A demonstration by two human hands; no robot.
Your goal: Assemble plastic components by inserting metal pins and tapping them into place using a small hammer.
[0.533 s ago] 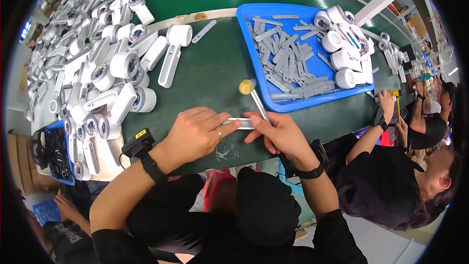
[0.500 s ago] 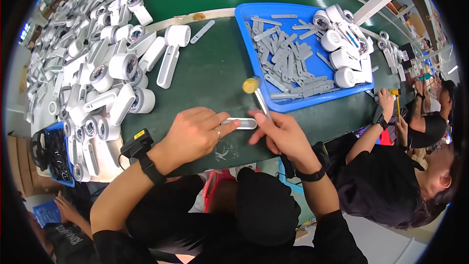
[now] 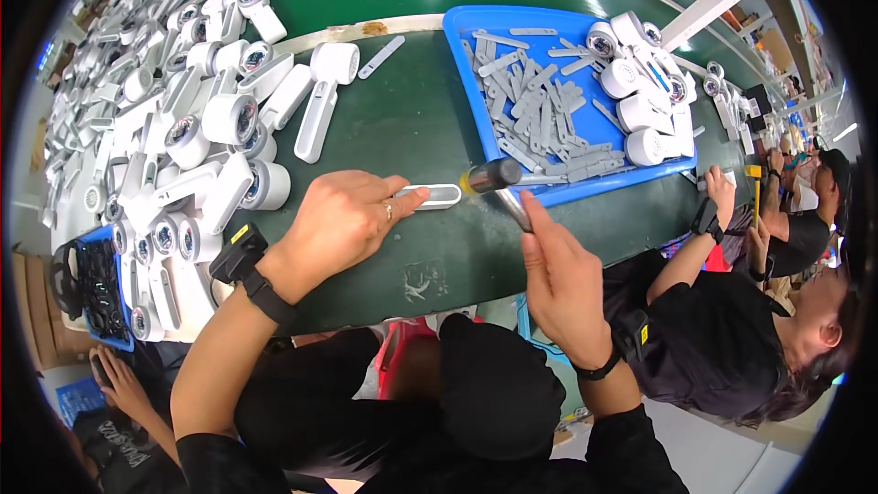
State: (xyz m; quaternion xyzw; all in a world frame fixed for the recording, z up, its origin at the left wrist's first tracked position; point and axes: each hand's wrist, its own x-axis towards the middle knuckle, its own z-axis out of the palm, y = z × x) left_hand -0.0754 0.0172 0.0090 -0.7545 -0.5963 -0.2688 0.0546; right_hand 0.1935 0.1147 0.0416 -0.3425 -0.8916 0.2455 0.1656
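My left hand (image 3: 334, 229) is closed on a white handheld fan, whose handle (image 3: 443, 195) sticks out past the fingers with a grey strip along it. The fan's other end is hidden under the hand. My right hand (image 3: 567, 284) grips a mallet by its metal shaft; the mallet's head (image 3: 492, 177), black at one end and yellow at the other, is tilted with the yellow face close to the handle's tip. Whether the two touch, I cannot tell. A finished-looking white fan (image 3: 315, 114) lies beyond my left hand, beside a loose grey strip (image 3: 381, 57).
A blue tray (image 3: 471, 91) at the right holds many grey strips (image 3: 549, 110) and several white fans (image 3: 645, 114). Fans are piled (image 3: 206, 128) along the left of the green table (image 3: 402, 137). A co-worker (image 3: 732, 329) works at the right, another person's hand (image 3: 123, 384) shows lower left.
My right hand has swung the mallet so its head now lies beside the handle's tip, and its fingers have left the handle. My left hand has moved the fan slightly away and left.
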